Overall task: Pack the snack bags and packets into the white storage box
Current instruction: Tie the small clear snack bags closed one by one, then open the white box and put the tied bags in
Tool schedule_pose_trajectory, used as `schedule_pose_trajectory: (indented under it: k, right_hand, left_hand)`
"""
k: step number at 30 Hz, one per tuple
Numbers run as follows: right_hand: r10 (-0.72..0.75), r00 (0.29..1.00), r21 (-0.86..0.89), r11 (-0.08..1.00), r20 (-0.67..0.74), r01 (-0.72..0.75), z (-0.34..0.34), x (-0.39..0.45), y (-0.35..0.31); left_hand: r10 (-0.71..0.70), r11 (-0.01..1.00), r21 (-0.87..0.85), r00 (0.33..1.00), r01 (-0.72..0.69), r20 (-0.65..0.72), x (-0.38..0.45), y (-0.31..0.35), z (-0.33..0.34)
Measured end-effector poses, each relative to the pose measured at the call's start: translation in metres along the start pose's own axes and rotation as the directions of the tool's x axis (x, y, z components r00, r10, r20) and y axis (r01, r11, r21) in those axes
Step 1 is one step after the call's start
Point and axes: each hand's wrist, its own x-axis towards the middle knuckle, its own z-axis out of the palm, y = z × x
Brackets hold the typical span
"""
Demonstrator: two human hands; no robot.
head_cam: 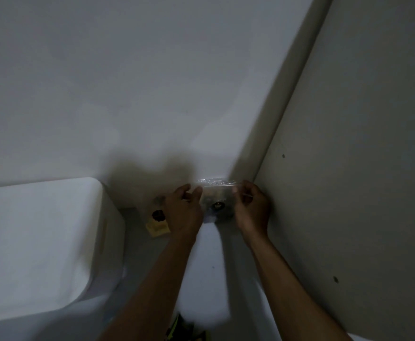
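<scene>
Both hands pinch the clear snack bag (216, 203) by its side edges, left hand (183, 212) and right hand (252, 210); bag's long axis spans hand to hand; white storage box (41, 242) lies left of the bag, well apart; left hand nearer the box.

I saw a clear, glossy packet (216, 201) with a dark round spot on it. Left of it lay a pale yellow packet (157, 227) with a dark brown blotch. The storage box (36, 244) at near left was plain white. The wall (127, 82) behind looked grey-white.
</scene>
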Motion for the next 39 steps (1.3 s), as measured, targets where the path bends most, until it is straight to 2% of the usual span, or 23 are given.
schedule_pose_trajectory:
  k: [9, 12, 16, 20, 24, 28, 33, 39]
  right_hand:
    - [0.037, 0.998, -0.133, 0.991, 0.045, -0.031, -0.017, -0.022, -0.005]
    - [0.002, 0.999, -0.183, 0.983, 0.047, 0.006, -0.024, -0.039, -0.014]
    - [-0.021, 0.994, -0.108, 0.994, 0.105, 0.032, -0.029, -0.078, -0.039]
    - [-0.102, 0.980, -0.029, 0.994, 0.168, 0.109, -0.030, -0.127, -0.064]
    - [-0.148, 0.953, -0.070, 0.983, 0.263, 0.172, -0.027, -0.194, -0.074]
    - [-0.150, 0.936, -0.097, 0.977, 0.318, 0.189, -0.014, -0.279, -0.068]
    - [-0.156, 0.906, -0.130, 0.966, 0.394, 0.223, 0.013, -0.366, -0.060]
    - [-0.129, 0.901, -0.181, 0.958, 0.415, 0.221, 0.051, -0.397, -0.062]
  left_hand:
    - [0.005, 1.000, 0.020, 1.000, -0.005, 0.014, -0.016, -0.001, -0.022]
    - [-0.004, 1.000, -0.005, 1.000, 0.004, 0.020, -0.026, 0.004, -0.037]
    - [0.020, 0.996, -0.083, 1.000, -0.019, 0.021, -0.043, 0.012, -0.072]
    - [0.168, 0.985, 0.015, 0.983, -0.170, 0.073, -0.068, 0.015, -0.129]
    - [0.252, 0.968, -0.049, 0.960, -0.248, 0.120, -0.100, 0.000, -0.205]
    - [0.229, 0.972, -0.077, 0.965, -0.221, 0.130, -0.128, -0.040, -0.297]
    - [0.145, 0.988, -0.053, 0.987, -0.142, 0.064, -0.148, -0.089, -0.404]
    - [0.123, 0.992, 0.030, 0.991, -0.122, -0.058, -0.123, -0.118, -0.466]
